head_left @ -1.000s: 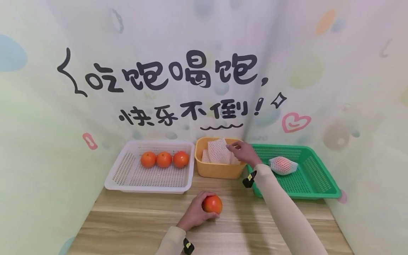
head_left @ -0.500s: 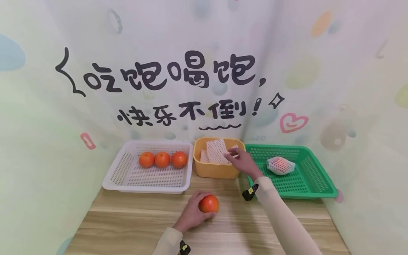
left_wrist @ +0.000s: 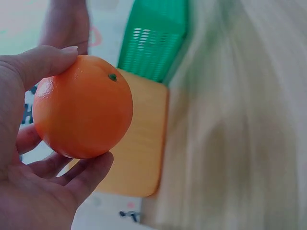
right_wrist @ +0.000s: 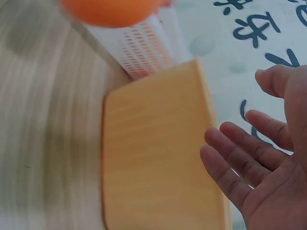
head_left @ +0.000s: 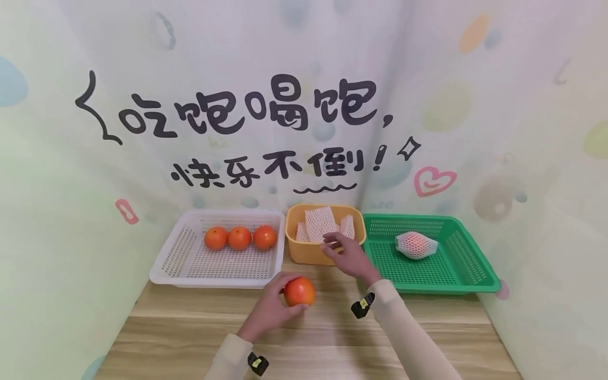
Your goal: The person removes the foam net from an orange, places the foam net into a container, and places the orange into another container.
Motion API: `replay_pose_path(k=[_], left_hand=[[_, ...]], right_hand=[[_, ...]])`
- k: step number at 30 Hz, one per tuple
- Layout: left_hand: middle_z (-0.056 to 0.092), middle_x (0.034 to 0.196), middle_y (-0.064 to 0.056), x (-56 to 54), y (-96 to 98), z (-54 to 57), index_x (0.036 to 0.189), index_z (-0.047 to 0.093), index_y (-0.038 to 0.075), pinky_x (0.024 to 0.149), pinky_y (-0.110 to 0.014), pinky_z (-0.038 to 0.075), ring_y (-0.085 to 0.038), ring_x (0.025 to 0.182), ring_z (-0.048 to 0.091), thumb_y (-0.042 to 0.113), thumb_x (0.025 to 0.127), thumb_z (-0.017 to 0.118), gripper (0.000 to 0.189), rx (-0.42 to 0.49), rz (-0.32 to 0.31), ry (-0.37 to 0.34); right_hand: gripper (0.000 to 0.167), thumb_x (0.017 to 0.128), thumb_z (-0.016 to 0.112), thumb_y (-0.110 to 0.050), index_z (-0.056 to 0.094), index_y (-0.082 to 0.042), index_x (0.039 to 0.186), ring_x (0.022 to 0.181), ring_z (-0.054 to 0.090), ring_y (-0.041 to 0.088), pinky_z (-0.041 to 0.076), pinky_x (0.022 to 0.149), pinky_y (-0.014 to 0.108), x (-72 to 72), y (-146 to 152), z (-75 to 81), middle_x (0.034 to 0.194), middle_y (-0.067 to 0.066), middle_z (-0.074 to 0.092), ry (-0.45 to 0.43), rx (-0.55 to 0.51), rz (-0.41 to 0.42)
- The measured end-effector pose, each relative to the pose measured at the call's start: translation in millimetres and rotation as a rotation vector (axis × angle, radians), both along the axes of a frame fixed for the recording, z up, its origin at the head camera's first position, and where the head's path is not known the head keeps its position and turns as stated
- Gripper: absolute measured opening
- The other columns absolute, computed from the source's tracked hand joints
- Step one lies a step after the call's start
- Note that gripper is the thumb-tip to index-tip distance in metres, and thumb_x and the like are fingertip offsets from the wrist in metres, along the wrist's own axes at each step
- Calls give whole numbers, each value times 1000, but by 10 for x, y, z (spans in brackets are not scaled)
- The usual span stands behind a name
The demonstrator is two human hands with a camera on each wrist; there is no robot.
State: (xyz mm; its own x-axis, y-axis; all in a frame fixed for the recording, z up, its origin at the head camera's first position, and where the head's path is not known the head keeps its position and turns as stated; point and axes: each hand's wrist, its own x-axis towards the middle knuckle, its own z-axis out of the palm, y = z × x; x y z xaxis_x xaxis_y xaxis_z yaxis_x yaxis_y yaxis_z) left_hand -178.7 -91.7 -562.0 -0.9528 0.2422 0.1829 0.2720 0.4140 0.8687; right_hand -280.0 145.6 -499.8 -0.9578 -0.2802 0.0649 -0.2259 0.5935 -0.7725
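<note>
My left hand (head_left: 269,309) grips an orange (left_wrist: 86,108), thumb on one side and fingers round the other; its small green stem end shows in the left wrist view. In front of the yellow tub (head_left: 313,254) is my right hand (head_left: 350,257), fingers spread and slightly bent, with nothing in them. White foam net sleeves (head_left: 321,224) stick up inside that tub, the largest one leaning toward the front rim. In the right wrist view the right fingers (right_wrist: 240,153) overlap the tub's rim.
On the left a white basket (head_left: 166,269) holds three more oranges (head_left: 239,238) in a row. The green basket (head_left: 475,285) at right contains one fruit in a foam net (head_left: 416,245). A printed cloth wall (head_left: 266,63) rises behind the wooden table (head_left: 190,327).
The left hand has raised the orange and carried it away from me toward the tub. The right hand has drawn back from over the tub to its near side, still holding nothing.
</note>
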Motion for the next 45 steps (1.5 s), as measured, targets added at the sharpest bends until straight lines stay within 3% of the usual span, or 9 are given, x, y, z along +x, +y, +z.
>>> replay_pose_path(k=[4, 11, 15, 22, 32, 37, 45], left_hand=[[62, 126, 8, -19, -116, 143, 136, 63, 27, 94, -32, 54, -15, 115, 59, 33, 78, 90, 64, 37, 36, -7], [61, 134, 3, -115, -356, 290, 139, 60, 24, 97, -36, 53, -19, 119, 57, 32, 80, 89, 66, 47, 118, -6], [60, 138, 0, -210, -507, 342, 140, 59, 26, 98, -39, 52, -21, 119, 57, 34, 81, 88, 67, 23, 139, 9], [60, 140, -6, -396, -721, 444, 141, 58, 18, 98, -43, 54, -26, 121, 58, 36, 82, 87, 69, -42, 175, 27], [55, 147, -11, -633, -931, 446, 144, 54, 15, 107, -53, 50, -32, 126, 56, 47, 82, 84, 76, -168, 210, -47], [56, 146, -12, -798, -1004, 436, 143, 56, 13, 109, -55, 48, -33, 127, 56, 47, 83, 83, 74, -230, 168, -56], [59, 143, -13, -1044, -1078, 396, 144, 56, 11, 110, -55, 46, -33, 126, 55, 48, 85, 81, 74, -312, 116, -157]], right_hand=[[39, 99, 68, -28, 63, -11, 134, 114, 66, 23, 58, 95, 45, 66, -62, -105, 133, 11, 67, 36, -27, 37], [40, 97, 68, -20, 63, -7, 135, 121, 63, 30, 56, 96, 51, 189, -223, -223, 134, 14, 67, 114, -4, 99], [43, 94, 71, -16, 62, -8, 136, 124, 62, 30, 56, 99, 51, 303, -374, -313, 136, 10, 66, 168, 50, 162], [46, 92, 73, -20, 63, -15, 137, 136, 56, 22, 48, 113, 43, 528, -785, -444, 146, 2, 61, 272, 200, 256], [38, 90, 76, -15, 69, -14, 128, 136, 56, 19, 49, 113, 35, 636, -1126, -586, 139, 1, 64, 438, 300, 286], [28, 91, 76, -13, 74, -15, 119, 124, 61, 15, 52, 106, 28, 590, -1203, -610, 129, 2, 68, 533, 325, 282], [22, 90, 77, -8, 77, -16, 110, 110, 64, 10, 56, 94, 19, 552, -1275, -617, 117, -2, 70, 613, 323, 270]])
